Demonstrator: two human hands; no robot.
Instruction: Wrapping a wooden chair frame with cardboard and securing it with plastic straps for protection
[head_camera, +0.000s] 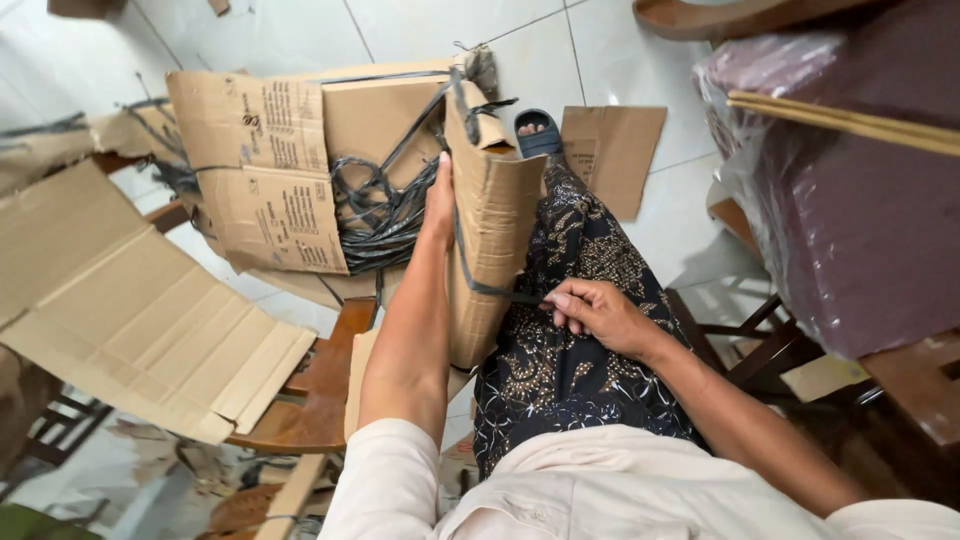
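We steady a folded cardboard piece (492, 240) on our lap while pinching its grey strap (490, 289)

Our left hand (440, 200) lies flat against the cardboard's left face, fingers stretched upward, its grip spread and pressed to the board. Our right hand (600, 315) sits just right of the cardboard's lower edge on the patterned skirt (560, 370), its grip pinching the strap that wraps around the board. A tangle of grey straps (380, 215) lies left of the left hand on a flattened box (270, 170)
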